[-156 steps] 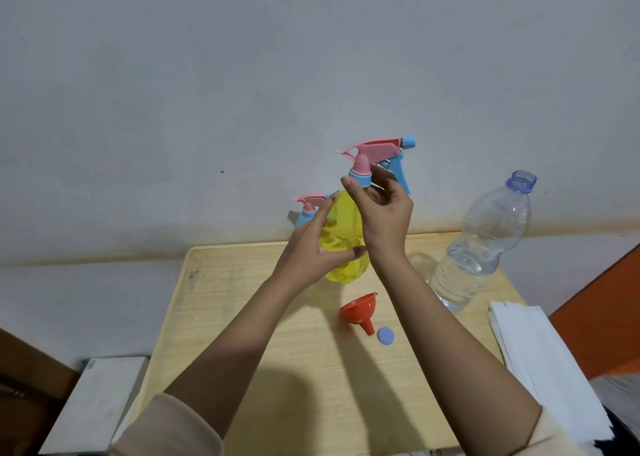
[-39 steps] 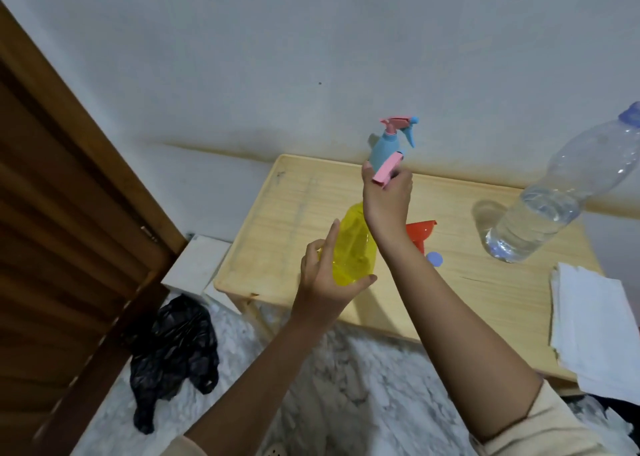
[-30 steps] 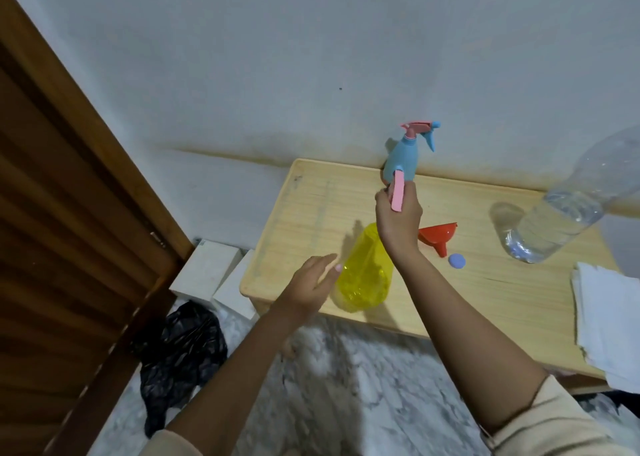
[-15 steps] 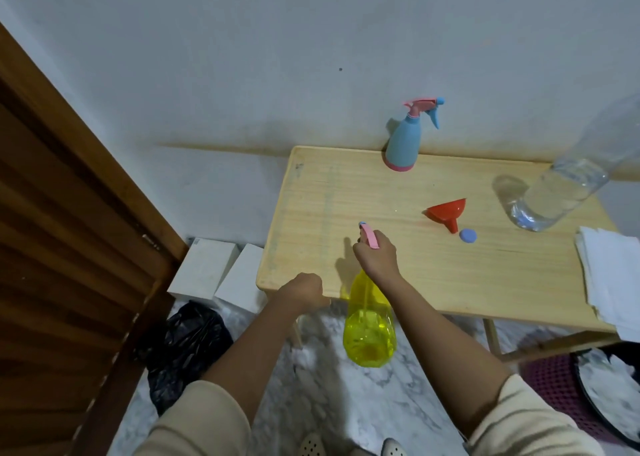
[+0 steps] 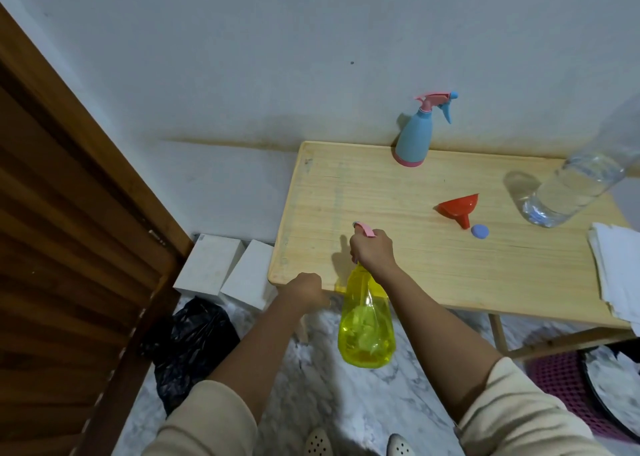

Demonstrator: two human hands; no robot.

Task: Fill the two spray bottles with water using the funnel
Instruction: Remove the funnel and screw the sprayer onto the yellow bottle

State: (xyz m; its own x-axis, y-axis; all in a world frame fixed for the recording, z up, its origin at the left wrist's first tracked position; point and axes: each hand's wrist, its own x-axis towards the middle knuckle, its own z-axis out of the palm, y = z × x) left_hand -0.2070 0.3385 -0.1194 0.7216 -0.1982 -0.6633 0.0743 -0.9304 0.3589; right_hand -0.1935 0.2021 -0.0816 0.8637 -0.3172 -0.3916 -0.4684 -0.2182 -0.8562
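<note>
Lowered from above the worktop (image 5: pixel 519 272) since the earlier frames, the yellow spray bottle (image 5: pixel 367 331) is now suspended in front of the worktop's near edge, over the floor, and the left hand (image 5: pixel 304 289) has been taken off its body. The bottle is carried by the right hand (image 5: pixel 372 253), whose grip is closed round the neck beneath the pink spray head (image 5: pixel 364 229). The left grip is curled into a fist, with nothing seen in it. The thin translucent plastic is judged light and liable to flex if squeezed. Hold is best taken at the stiff neck, with the body steadied while the head is unscrewed. The blue spray bottle (image 5: pixel 414 140), funnel (image 5: pixel 459 207) and water bottle (image 5: pixel 571 188) are set on the worktop, well apart from it.
</note>
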